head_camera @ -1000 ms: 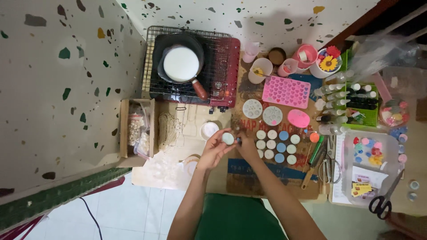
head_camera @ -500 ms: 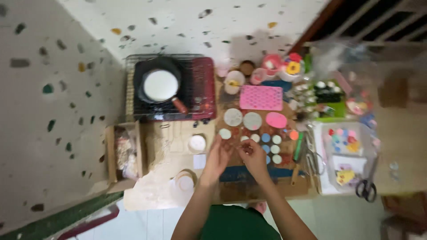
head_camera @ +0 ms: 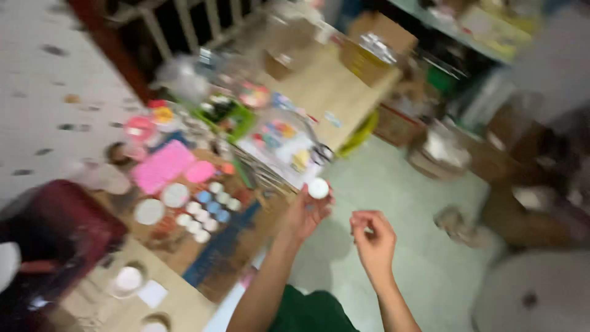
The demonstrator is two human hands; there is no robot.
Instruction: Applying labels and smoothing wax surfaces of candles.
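The picture is blurred by motion. My left hand (head_camera: 303, 215) is raised over the table's edge and pinches a small white round disc (head_camera: 318, 187) at its fingertips. My right hand (head_camera: 372, 238) hovers to its right above the pale floor, fingers curled in, with nothing visible in it. On the cardboard-covered table (head_camera: 246, 246) to the left lie rows of small white and blue round pieces (head_camera: 209, 209), two larger pale discs (head_camera: 163, 203) and a pink silicone mould (head_camera: 163, 166).
A dark red stove (head_camera: 55, 227) stands at the far left. A clear box of coloured bits (head_camera: 279, 141) and black scissors (head_camera: 322, 154) sit near the table's right edge, a green tray (head_camera: 230, 120) behind. Cardboard boxes (head_camera: 375, 46) and baskets (head_camera: 439, 150) crowd the floor.
My view has swung sharply to the right, away from the stove. My left hand has lifted a white disc off the table area, and my right hand has come away from the rows of pieces.
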